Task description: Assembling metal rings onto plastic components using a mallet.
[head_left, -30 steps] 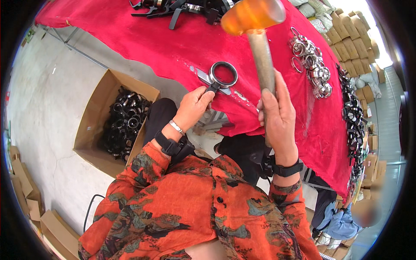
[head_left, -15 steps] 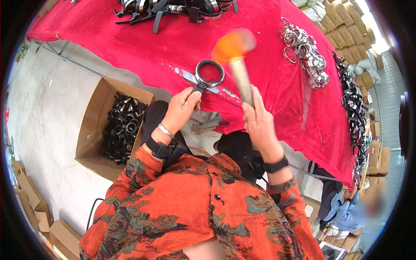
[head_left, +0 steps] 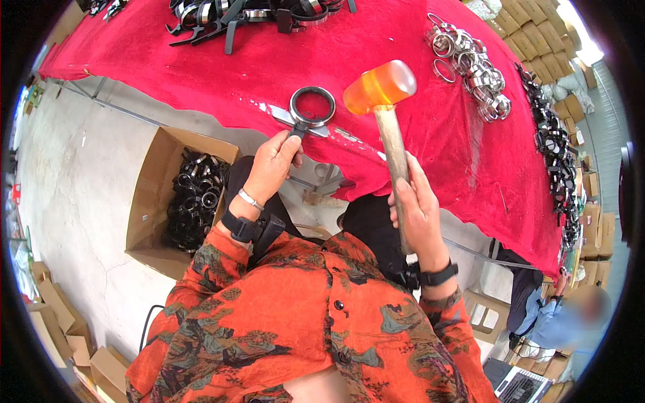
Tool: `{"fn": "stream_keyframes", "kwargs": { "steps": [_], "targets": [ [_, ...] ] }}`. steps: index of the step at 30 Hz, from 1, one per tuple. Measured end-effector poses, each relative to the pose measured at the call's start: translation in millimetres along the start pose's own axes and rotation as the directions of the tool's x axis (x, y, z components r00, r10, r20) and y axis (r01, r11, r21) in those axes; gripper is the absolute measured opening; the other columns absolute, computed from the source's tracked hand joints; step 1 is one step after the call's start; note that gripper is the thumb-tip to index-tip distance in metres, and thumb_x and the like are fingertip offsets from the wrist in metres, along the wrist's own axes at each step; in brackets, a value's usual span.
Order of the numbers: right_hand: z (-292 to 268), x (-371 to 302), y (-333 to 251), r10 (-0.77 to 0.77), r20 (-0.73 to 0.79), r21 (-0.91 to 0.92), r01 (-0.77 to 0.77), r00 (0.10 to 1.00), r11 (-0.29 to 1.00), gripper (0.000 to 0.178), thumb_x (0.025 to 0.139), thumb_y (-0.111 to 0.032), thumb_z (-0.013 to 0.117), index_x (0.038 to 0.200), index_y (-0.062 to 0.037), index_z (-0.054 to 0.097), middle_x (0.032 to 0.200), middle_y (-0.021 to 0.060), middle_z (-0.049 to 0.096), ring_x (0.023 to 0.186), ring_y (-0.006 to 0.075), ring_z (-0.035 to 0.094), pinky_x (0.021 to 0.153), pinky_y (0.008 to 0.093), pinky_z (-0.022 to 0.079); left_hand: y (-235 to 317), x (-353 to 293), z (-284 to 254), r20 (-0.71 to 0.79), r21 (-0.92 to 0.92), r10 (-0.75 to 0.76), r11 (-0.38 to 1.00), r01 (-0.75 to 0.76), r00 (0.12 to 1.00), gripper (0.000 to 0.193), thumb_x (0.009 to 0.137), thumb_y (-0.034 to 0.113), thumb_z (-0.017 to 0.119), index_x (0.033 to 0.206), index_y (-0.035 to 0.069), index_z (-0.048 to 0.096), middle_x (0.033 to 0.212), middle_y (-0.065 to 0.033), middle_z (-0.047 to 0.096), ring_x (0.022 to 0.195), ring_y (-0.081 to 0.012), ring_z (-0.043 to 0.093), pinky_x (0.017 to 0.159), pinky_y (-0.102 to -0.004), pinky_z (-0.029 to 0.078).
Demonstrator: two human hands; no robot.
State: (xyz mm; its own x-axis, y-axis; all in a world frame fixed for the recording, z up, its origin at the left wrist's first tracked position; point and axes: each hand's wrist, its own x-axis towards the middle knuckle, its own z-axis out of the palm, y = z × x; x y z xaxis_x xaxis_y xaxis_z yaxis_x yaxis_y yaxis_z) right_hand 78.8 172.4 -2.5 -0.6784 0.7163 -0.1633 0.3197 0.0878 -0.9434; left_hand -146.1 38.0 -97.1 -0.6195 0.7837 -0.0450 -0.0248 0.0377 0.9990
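Observation:
My left hand [head_left: 272,164] pinches the short black handle of a ring-shaped piece [head_left: 312,123], a black ring with a silver metal band. The ring lies over a flat grey metal bar [head_left: 282,116] at the near edge of the red-covered table. Wrapped round the wooden handle of a mallet, my right hand [head_left: 418,205] holds it upright to the right of the ring. The orange, translucent mallet head [head_left: 381,87] is raised, apart from the ring. Cloth shows through the ring's opening.
Loose silver rings [head_left: 480,77] are heaped on the red cloth [head_left: 376,33] at right. Black-handled ring pieces [head_left: 269,13] lie at the far side, more along the right edge [head_left: 554,154]. A cardboard box [head_left: 148,195] of black pieces stands at left. Another person [head_left: 547,322] is at lower right.
The mallet has moved right and slightly down, away from the ring, and is less blurred. My left hand and the ring have shifted slightly left in the view, still together.

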Motion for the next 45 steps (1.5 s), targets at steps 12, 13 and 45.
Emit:
{"fn": "stream_keyframes", "kwargs": {
  "steps": [12,13,45],
  "targets": [
    [6,-25,-7,-0.332,0.009,-0.219,0.326,0.943,0.92,0.05,0.089,-0.006,0.06,0.136,-0.0015,0.045,0.091,0.012,0.063,0.062,0.0138,0.055,0.06,0.0279,0.048,5,-3,3,-0.037,-0.027,-0.011,1.0,0.01,0.999,0.033,0.097,0.032,0.05,0.078,0.005,0.056,0.064,0.0006,0.055,0.058,-0.0072,0.05,0.052,-0.0248,0.039],
    [8,-20,-3,-0.334,0.017,-0.22,0.329,0.943,0.918,0.05,0.089,-0.006,0.06,0.136,-0.0015,0.045,0.091,0.012,0.063,0.062,0.0138,0.055,0.06,0.0279,0.048,4,-3,4,-0.045,-0.03,-0.011,1.0,0.01,0.999,0.033,0.097,0.032,0.05,0.078,0.005,0.056,0.064,0.0006,0.055,0.058,-0.0072,0.05,0.052,-0.0248,0.039],
    [20,-4,18,0.013,0.05,0.25,-0.025,0.999,0.968,0.052,0.098,-0.025,0.05,0.142,-0.0041,0.035,0.078,0.0012,0.056,0.058,0.0051,0.05,0.05,0.0195,0.043,29,-23,-6,-0.007,0.584,0.675,0.602,-0.545,0.737,0.016,0.076,0.007,0.067,0.083,-0.002,0.057,0.083,-0.0157,0.058,0.083,-0.0359,0.056,0.073,-0.0383,0.047]
  ]
}}
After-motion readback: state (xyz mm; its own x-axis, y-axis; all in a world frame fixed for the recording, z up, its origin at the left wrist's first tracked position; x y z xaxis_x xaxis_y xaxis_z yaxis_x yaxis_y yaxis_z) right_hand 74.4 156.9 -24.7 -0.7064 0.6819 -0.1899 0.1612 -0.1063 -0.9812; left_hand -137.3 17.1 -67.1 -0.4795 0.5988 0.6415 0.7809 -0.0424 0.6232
